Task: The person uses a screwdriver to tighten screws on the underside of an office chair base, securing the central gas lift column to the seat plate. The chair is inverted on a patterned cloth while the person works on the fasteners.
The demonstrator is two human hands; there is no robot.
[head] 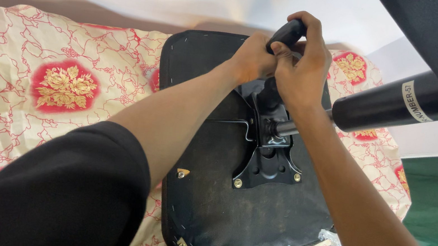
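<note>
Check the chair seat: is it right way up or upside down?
Upside down: the chair seat lies on the bedspread, its metal plate facing up.

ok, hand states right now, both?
Left hand: closed at the base of the black lever handle.
Right hand: closed on the same handle.

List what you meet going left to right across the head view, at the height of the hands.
Floral bedsheet → upturned black seat base → left hand → black lever handle → right hand → black gas cylinder.
</note>
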